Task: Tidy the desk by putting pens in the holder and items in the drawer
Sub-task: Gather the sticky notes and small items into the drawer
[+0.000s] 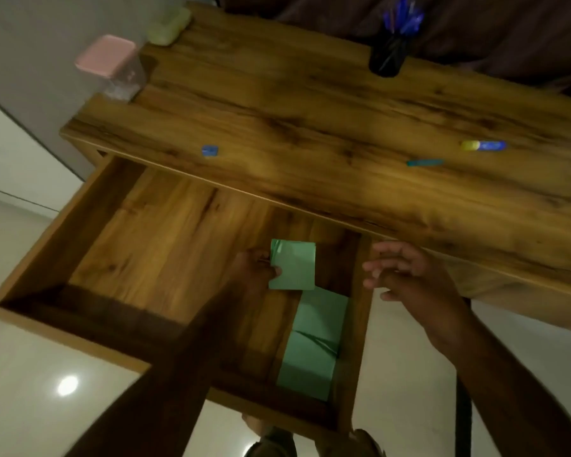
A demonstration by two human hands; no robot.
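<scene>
The wooden drawer point(89, 225) is pulled out below the desk top point(310, 127). My left hand point(254, 268) holds a stack of green paper notes point(294, 265) over the drawer's right part. More green paper point(314, 344) lies on the drawer floor along its right wall. My right hand point(406, 272) hovers open just right of the drawer, under the desk's front edge. A black pen holder point(388, 57) with blue pens stands at the desk's back. On the desk lie a small blue item point(210, 150), a teal pen-like item point(424, 162) and a yellow-and-blue item point(483, 145).
A clear container with a pink lid point(109, 65) and a pale green case point(168, 26) sit at the desk's far left corner. Pale tiled floor point(47, 374) lies below the drawer. A dark cloth point(475, 34) fills the space behind the desk.
</scene>
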